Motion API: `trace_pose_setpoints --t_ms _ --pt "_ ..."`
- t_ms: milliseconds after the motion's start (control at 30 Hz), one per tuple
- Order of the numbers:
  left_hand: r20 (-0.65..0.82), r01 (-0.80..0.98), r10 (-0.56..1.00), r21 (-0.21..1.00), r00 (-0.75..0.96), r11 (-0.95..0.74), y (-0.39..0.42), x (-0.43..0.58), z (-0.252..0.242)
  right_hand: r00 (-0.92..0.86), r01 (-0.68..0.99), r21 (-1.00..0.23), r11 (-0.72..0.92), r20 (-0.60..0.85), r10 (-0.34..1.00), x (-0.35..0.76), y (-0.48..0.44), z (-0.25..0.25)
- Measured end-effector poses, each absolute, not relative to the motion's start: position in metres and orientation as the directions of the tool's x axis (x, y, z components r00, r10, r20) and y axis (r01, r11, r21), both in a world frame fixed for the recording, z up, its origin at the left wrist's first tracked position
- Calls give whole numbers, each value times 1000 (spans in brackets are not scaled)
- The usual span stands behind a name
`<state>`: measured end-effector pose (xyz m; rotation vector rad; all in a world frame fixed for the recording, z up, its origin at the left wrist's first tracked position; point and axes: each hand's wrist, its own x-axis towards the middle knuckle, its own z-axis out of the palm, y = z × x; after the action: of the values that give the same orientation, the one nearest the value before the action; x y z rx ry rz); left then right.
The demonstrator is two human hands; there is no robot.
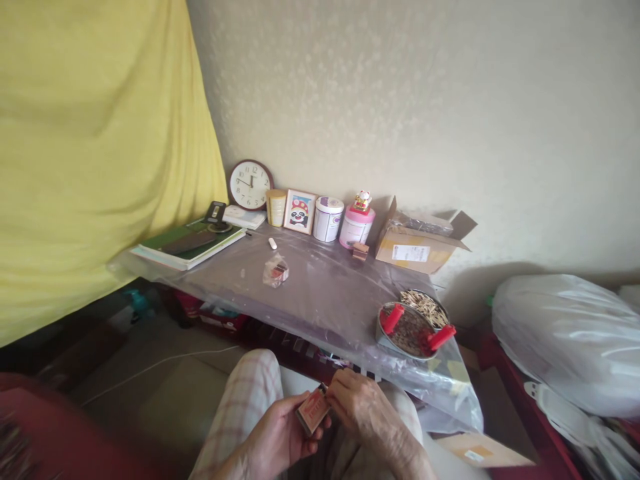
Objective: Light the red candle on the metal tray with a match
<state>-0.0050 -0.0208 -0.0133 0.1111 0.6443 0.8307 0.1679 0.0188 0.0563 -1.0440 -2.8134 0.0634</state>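
Observation:
Low in the head view, both my hands meet over my lap, which is covered by pale checked trousers. My left hand (277, 437) is closed around a small red matchbox (313, 410), cradling it from below. My right hand (360, 407) is closed too, its fingertips pinching the box's upper right end. Just beyond my hands runs the front edge of a low table under clear plastic sheeting (320, 293). A round metal tin (407, 330) with matches and two red handles sits on that table to the right.
Along the wall stand a clock (250, 185), a framed picture (299, 211), two round tubs (328, 219), and an open cardboard box (417, 243). Books (187, 247) lie at the table's left end, a small wrapped packet (275, 271) mid-table. A yellow curtain hangs left; a plastic bag (565, 337) sits right.

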Motion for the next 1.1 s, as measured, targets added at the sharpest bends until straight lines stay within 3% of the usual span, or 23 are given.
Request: trace_pose_setpoints --t_ms 100,333,600,833,1100 --pt "-484 -643 711 333 511 689 -23 -5 -13 -754 640 -93 763 118 646 168 18 58" --pt "-495 -639 697 317 518 700 -23 -4 -16 -703 608 -247 754 273 657 171 19 47" --pt "-443 -593 775 500 451 631 -22 0 -15 -685 653 -227 723 232 691 172 18 40" --pt "-402 -616 802 515 441 597 -20 0 -17 -600 722 -349 597 113 792 181 18 41" --pt "-355 -637 818 513 453 575 -19 -5 -11 -573 648 -580 494 57 817 187 20 50"
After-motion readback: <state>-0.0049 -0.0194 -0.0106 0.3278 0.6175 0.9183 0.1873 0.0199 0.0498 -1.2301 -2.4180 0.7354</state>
